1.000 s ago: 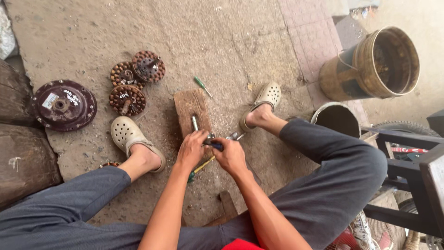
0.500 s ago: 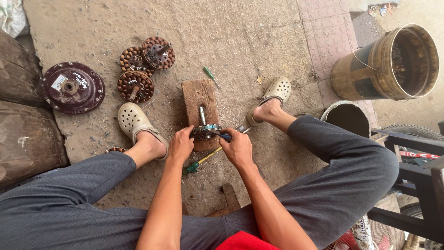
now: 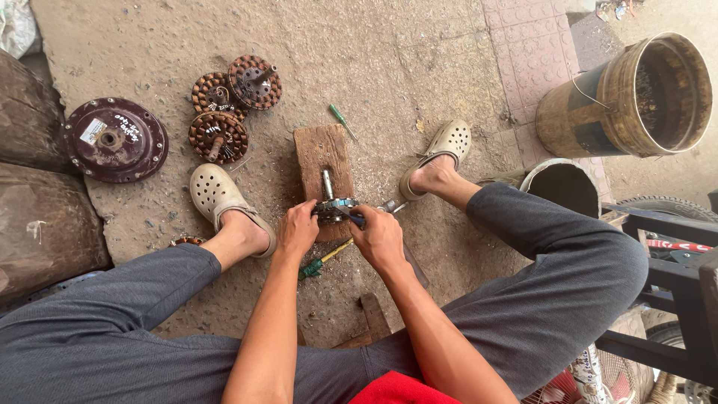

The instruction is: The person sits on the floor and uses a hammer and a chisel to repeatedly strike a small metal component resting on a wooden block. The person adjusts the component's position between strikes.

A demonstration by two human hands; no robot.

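Moved: both hands have shifted forward onto the wooden block point(image 3: 323, 161).
Left hand point(image 3: 299, 228): fingers closed on the shafted motor core point(image 3: 334, 206).
Right hand point(image 3: 380, 236): fingers closed on it too.
Core: block's near edge.
Risk: it may slip off sideways.

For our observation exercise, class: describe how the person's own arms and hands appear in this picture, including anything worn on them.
Both arms are bare from the bottom edge of the view to the fingertips: no sleeves, gloves, watch or bands show. The left hand and right hand show no rings that can be made out. A bit of red clothing shows at the bottom edge between the arms.
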